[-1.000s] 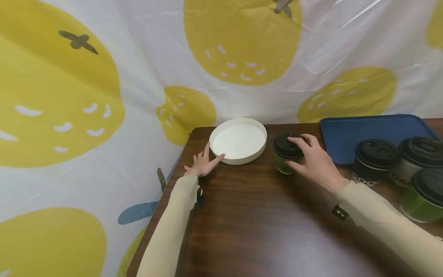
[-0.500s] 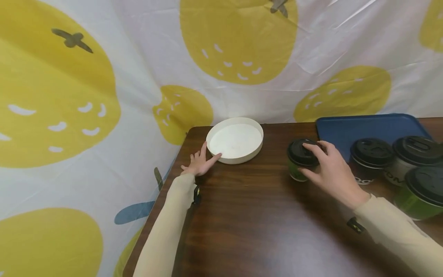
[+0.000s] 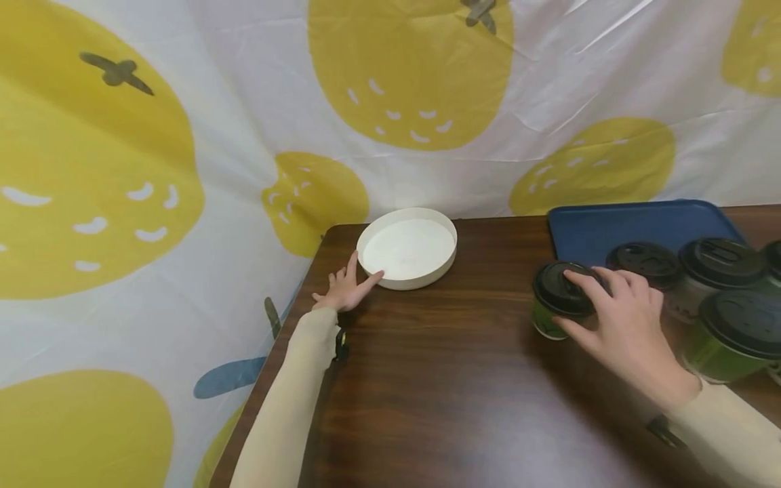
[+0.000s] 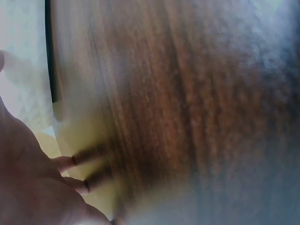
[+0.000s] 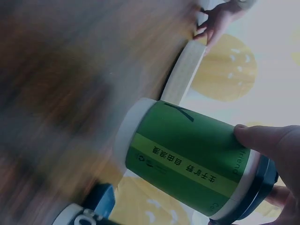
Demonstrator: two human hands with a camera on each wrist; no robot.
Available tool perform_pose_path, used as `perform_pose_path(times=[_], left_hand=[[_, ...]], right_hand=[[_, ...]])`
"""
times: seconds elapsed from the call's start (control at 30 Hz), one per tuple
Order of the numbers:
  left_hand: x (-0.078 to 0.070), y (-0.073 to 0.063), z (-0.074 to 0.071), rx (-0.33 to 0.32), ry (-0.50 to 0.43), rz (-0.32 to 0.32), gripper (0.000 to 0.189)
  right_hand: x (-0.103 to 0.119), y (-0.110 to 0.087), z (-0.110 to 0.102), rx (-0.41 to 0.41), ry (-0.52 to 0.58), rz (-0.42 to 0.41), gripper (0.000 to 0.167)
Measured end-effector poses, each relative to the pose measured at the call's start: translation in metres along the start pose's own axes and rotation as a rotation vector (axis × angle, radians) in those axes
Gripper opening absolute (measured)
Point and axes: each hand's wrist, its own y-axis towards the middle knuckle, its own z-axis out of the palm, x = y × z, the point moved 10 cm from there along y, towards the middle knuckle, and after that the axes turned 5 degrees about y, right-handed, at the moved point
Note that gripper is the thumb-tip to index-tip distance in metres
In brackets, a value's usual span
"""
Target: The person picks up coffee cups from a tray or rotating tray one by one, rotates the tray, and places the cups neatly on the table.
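Observation:
My right hand (image 3: 628, 332) grips a green paper coffee cup (image 3: 549, 318) with a black lid, thumb on the near side and fingers over the lid. Printed lettering shows on this cup (image 5: 187, 159) in the right wrist view; whether its base touches the table cannot be told. At the table's far left, my left hand (image 3: 344, 291) has its fingers spread, with thumb and forefinger touching the wall of a shallow round white dish (image 3: 415, 281). Only part of the left hand (image 4: 33, 183) shows in the left wrist view, over blurred wood.
Several lidded cups stand at the right, among them a green cup (image 3: 723, 356) and a pale cup with a black lid (image 3: 720, 261). Behind them lies a blue tray (image 3: 634, 227). A fruit-patterned cloth (image 3: 427, 179) hangs along the back and left edges of the wooden table (image 3: 427, 379).
My right hand has carried the green cup from beside the white dish to the right and nearer to me, towards the other cups. The left hand has stayed at the dish.

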Motion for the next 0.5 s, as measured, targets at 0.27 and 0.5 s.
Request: perform_pose_path(times=[0.27,0.5], left_hand=[[-0.002,0.001,0.0,0.007,-0.01,0.005,0.104],[-0.002,-0.001,0.002,0.015,-0.004,0.002,0.106]], right_hand=[[-0.012,-0.03,-0.031,-0.055,-0.046,0.044,0.1],[-0.019,-0.046,-0.048,-0.102,-0.081,0.04,0.098]])
